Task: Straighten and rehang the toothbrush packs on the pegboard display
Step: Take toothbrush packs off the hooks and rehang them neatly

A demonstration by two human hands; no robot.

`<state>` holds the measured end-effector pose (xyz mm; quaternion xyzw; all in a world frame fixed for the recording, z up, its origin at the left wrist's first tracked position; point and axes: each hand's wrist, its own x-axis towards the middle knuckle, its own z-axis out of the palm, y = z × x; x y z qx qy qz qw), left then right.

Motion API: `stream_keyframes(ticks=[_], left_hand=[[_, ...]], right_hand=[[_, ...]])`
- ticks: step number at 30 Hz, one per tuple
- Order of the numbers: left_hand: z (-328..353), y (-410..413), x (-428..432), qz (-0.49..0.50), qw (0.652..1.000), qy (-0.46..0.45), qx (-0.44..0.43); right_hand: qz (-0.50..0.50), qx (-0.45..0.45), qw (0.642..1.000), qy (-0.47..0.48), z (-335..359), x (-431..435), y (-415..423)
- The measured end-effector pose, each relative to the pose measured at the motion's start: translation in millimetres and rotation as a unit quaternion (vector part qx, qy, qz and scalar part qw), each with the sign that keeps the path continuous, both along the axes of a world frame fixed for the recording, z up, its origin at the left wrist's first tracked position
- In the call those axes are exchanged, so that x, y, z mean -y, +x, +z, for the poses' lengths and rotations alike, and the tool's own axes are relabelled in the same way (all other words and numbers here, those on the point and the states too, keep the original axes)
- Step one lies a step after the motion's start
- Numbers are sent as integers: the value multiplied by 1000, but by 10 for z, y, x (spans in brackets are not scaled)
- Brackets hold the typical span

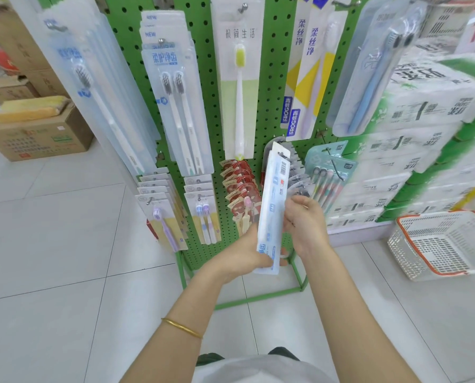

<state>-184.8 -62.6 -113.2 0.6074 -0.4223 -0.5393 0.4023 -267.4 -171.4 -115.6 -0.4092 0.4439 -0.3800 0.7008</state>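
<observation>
— Where are your arms?
— Both bare forearms reach up from six o'clock toward the centre.
— And the hands?
— My left hand (246,254) grips the toothbrush pack (272,200) low down. My right hand (306,226), at its two o'clock, pinches the pack's edge.

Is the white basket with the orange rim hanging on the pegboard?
No, the basket sits on the floor, right of the green pegboard.

Glossy clear plastic packs (272,205); green perforated metal pegboard (211,78); glossy floor tiles (51,230).
</observation>
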Motion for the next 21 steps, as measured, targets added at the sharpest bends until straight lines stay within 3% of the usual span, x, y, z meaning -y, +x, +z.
stream_keyframes(ticks=[5, 8, 11, 21], left_hand=[[-20, 37, -9, 77, 994, 44, -60], [-19, 68, 48, 116, 992, 54, 22], [55, 75, 138, 170, 982, 14, 79], [576, 219, 328, 355, 921, -145, 68]], right_hand=[[29, -9, 999, -44, 20, -20, -91], [45, 15, 998, -47, 46, -17, -142], [92, 14, 993, -77, 71, -20, -191], [218, 66, 969, -90, 106, -56, -253]])
